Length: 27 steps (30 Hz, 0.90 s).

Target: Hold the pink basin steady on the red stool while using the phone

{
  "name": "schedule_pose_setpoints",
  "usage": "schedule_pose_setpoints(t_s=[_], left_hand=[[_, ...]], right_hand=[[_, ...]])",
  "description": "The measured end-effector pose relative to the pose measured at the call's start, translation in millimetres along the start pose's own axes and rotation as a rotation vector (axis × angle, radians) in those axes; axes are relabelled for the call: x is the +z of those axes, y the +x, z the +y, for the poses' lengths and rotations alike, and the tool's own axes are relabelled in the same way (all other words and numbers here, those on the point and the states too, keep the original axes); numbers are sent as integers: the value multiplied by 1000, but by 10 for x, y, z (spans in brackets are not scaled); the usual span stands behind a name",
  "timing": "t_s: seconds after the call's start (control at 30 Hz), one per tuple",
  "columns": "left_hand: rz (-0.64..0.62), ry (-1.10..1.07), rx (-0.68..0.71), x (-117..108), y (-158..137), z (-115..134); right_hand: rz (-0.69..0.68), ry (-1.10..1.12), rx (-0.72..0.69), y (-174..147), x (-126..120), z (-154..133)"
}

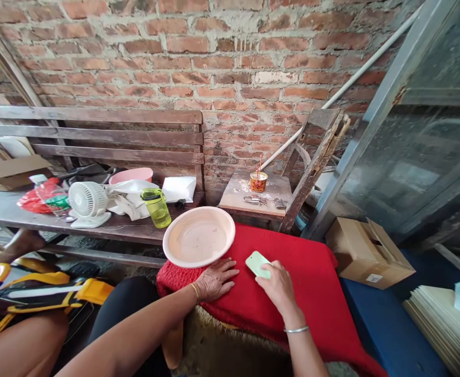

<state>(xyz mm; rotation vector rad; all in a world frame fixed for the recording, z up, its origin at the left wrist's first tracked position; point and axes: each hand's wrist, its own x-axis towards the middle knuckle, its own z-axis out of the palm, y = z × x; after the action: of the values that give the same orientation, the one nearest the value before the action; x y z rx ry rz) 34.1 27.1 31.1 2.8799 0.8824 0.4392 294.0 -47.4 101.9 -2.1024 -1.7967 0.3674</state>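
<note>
While the left hand (216, 279) lies palm down near the front left corner of the red cloth (300, 293), its fingers slightly spread and grasping nothing, the right hand (277, 287) pinches a pale green bar (258, 262) by its near end, thumb on one side and fingers on the other. The bar is around the middle of the cloth, its far end pointing to the back left; whether its underside touches the fabric, I cannot tell. For good control, the left palm should press evenly to stop the cloth from creeping, and the bar is best kept low, with a loose wrist and clear of the left fingertips.

What most hems in the work is the wide basin (190, 260) at the cloth's back left corner, just beyond the left hand; a careless elbow or a tug on the fabric could shift it. Past the back edge, a chair (233, 201) holds a tin of sticks (258, 182). On the bench (135, 230), a green bottle (157, 209) stands near its front edge, beside the basin. Off the right edge sits a cardboard box (365, 251).
</note>
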Motion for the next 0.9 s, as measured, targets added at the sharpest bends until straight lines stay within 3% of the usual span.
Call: schedule_pose_setpoints(t_s=[0.07,0.13,0.27,0.37,0.47,0.63,0.73,0.83,0.9], left_hand=[[7,9,3,18,-7,-7],[14,11,6,33,-11,-9],[30,-1,15,39,-9,3],[28,-6,20,33,-4,8],[18,4,25,31,-2,3],[21,-5,6,40,-9,-6],[28,-13,-1,46,-13,-6],[27,-32,-6,49,-13,1],[23,-50,-10,51,-10,10]], right_hand=[[-9,-23,18,-8,-54,184],[15,-39,116,-159,-245,693],[77,-98,493,-707,-831,1975],[165,-187,699,-896,-1101,2401],[163,-153,618,-623,-1003,2045],[9,-21,116,226,-364,515],[-70,-31,-47,527,-73,-148],[-113,-27,-51,618,-59,-183],[-124,-42,10,571,-218,195]])
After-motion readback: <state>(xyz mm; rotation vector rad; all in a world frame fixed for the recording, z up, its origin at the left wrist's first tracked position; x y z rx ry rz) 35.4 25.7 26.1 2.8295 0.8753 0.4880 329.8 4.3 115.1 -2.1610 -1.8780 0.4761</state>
